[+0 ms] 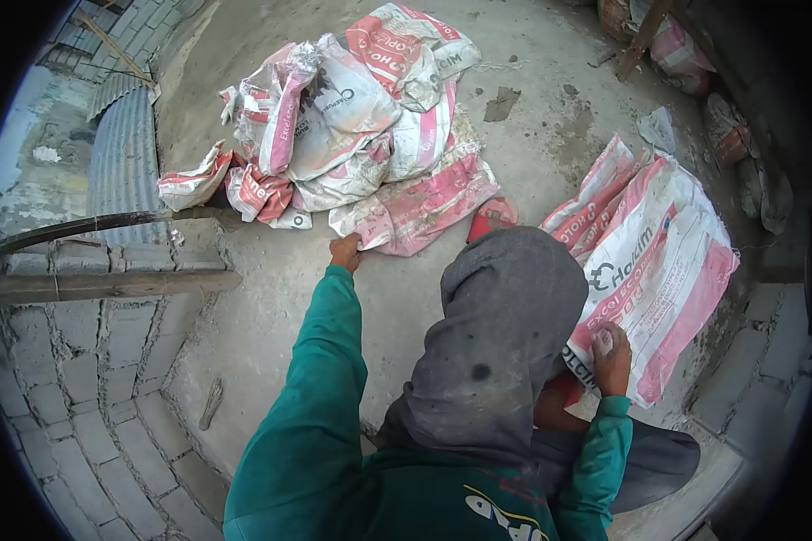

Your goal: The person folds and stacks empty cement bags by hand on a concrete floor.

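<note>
My left hand (345, 252) reaches out with its fingers closed on the near left corner of a dirty pink and white sack (415, 203), which lies at the front of a heap of crumpled cement sacks (347, 104). At the right, my right hand (612, 359) rests at the lower left edge of flattened Holcim sacks (659, 270), its fingers bent against the white and pink surface. Whether those fingers grip the edge cannot be made out. My bent knee, in grey cloth, is between the two groups of sacks.
Grey block walls (108, 406) stand at the left, with a wooden beam (108, 286) and a corrugated sheet (126, 162) beside them. A stick (211, 403) lies on the concrete floor (262, 343). More sacks (679, 54) and a wooden post (642, 41) are at the upper right.
</note>
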Tool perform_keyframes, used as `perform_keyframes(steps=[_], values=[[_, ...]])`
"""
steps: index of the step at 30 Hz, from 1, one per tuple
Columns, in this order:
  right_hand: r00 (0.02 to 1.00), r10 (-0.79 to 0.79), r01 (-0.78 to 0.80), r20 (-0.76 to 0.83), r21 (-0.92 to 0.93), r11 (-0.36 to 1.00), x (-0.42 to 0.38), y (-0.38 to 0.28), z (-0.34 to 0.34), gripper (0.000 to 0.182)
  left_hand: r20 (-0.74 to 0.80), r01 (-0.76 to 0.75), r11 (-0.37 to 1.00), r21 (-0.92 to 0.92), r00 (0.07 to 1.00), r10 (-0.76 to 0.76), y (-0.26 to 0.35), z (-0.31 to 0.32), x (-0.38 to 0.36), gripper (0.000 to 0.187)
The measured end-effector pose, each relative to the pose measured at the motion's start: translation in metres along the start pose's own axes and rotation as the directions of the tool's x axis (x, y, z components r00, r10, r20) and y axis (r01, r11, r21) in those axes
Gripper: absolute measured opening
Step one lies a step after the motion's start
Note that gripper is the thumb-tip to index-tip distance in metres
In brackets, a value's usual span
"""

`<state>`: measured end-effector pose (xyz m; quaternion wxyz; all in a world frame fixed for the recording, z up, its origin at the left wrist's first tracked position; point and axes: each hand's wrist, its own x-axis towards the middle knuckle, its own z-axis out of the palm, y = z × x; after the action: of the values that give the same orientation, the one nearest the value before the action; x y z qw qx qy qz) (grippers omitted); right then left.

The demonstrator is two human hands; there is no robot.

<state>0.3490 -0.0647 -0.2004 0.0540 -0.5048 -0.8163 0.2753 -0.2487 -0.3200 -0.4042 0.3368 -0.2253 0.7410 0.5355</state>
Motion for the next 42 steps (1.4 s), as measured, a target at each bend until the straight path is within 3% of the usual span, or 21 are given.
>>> perform_keyframes(steps=[4, 6, 9, 11, 13, 15, 17, 19, 21, 24, 26, 27, 28, 29, 31, 33, 35, 36, 37, 39, 42], values=[[0.996, -0.003, 0.011, -0.089, 0.087, 0.996, 0.011, -0.028, -0.006, 0.037, 0.257, 0.006, 0.985, -0.175, 0.966, 0.040, 0.024, 0.079, -0.068, 0.041], [0.984, 0.142, -0.095, -0.104, 0.368, 0.925, 0.014, -0.049, -0.003, 0.032, 0.310, -0.041, 0.972, -0.232, 0.944, 0.113, 0.058, 0.097, -0.120, 0.036], [0.994, 0.078, -0.021, -0.076, 0.572, 0.820, 0.029, -0.071, 0.004, 0.030, 0.415, -0.176, 0.958, -0.228, 0.872, 0.259, 0.117, 0.122, -0.193, 0.037], [0.998, 0.054, -0.014, -0.043, 0.649, 0.761, 0.044, -0.077, 0.013, 0.031, 0.469, -0.247, 0.839, -0.484, 0.737, 0.487, 0.151, 0.146, -0.235, 0.042], [0.967, 0.148, -0.249, 0.205, 0.879, 0.407, 0.063, -0.131, -0.004, 0.038, 0.419, -0.480, 0.690, -0.543, 0.557, 0.717, 0.182, 0.174, -0.282, 0.044], [0.963, 0.014, -0.259, 0.270, 0.909, 0.326, 0.079, -0.166, -0.024, 0.058, 0.458, -0.548, 0.607, -0.575, 0.399, 0.795, 0.213, 0.197, -0.348, 0.044], [0.945, -0.135, -0.294, 0.299, 0.954, 0.054, 0.097, -0.198, -0.049, 0.077, 0.480, -0.729, 0.476, -0.491, 0.230, 0.847, 0.237, 0.216, -0.404, 0.042], [0.968, -0.208, -0.166, 0.143, 0.981, -0.099, 0.104, -0.229, -0.095, 0.086, 0.539, -0.859, 0.304, -0.413, 0.039, 0.841, 0.253, 0.212, -0.477, 0.045], [0.939, -0.333, -0.036, -0.091, 0.934, -0.356, 0.097, -0.250, -0.145, 0.080, 0.571, -0.853, 0.275, -0.444, -0.032, 0.820, 0.242, 0.214, -0.525, 0.056], [0.986, -0.074, 0.085, -0.147, 0.840, -0.536, 0.077, -0.245, -0.198, 0.048, 0.563, -0.795, 0.277, -0.539, -0.095, 0.821, 0.197, 0.223, -0.559, 0.075], [0.983, -0.059, 0.123, -0.174, 0.859, -0.497, 0.070, -0.191, -0.201, 0.036, 0.688, -0.830, 0.260, -0.493, -0.189, 0.701, 0.171, 0.226, -0.561, 0.071], [0.974, 0.021, 0.214, -0.224, 0.894, -0.394, 0.070, -0.142, -0.186, 0.034, 0.894, -0.854, 0.406, -0.327, -0.139, 0.427, 0.172, 0.214, -0.570, 0.070], [0.990, 0.037, 0.141, -0.138, 0.898, -0.418, 0.051, -0.133, -0.191, 0.031, 0.925, -0.877, 0.322, -0.357, -0.282, 0.256, 0.164, 0.216, -0.558, 0.072], [0.987, 0.142, 0.130, -0.078, 0.906, -0.403, 0.044, -0.101, -0.184, 0.029, 0.962, -0.928, 0.323, -0.183, -0.238, -0.137, 0.179, 0.207, -0.567, 0.072], [0.960, 0.279, 0.033, 0.025, 0.979, -0.203, 0.012, -0.042, -0.171, 0.033, 0.840, -0.964, 0.035, -0.265, -0.249, -0.483, 0.188, 0.205, -0.558, 0.070], [0.896, 0.432, -0.134, 0.103, 0.990, 0.043, -0.010, 0.033, -0.132, 0.041, 0.864, -0.947, 0.010, -0.320, -0.296, -0.408, 0.187, 0.211, -0.537, 0.069], [0.832, 0.547, -0.195, 0.096, 0.973, 0.126, -0.028, 0.050, -0.120, 0.045, 0.932, -0.969, -0.090, -0.229, -0.191, -0.308, 0.198, 0.223, -0.524, 0.069], [0.768, 0.640, -0.370, -0.015, 0.805, 0.463, -0.033, 0.043, -0.113, 0.052, 0.943, -0.975, -0.096, -0.198, -0.162, -0.292, 0.205, 0.230, -0.519, 0.069], [0.718, 0.679, -0.541, -0.152, 0.492, 0.682, -0.037, 0.040, -0.110, 0.059, 0.953, -0.982, -0.101, -0.163, -0.130, -0.272, 0.213, 0.239, -0.513, 0.068], [0.657, 0.716, -0.623, -0.236, 0.364, 0.692, -0.045, 0.053, -0.095, 0.064, 0.979, -0.991, -0.096, -0.093, -0.074, -0.191, 0.222, 0.258, -0.484, 0.067], [0.623, 0.620, -0.656, -0.477, 0.112, 0.746, -0.059, 0.027, -0.108, 0.078, 0.994, -0.987, 0.114, 0.113, 0.110, -0.028, 0.218, 0.284, -0.406, 0.066]])
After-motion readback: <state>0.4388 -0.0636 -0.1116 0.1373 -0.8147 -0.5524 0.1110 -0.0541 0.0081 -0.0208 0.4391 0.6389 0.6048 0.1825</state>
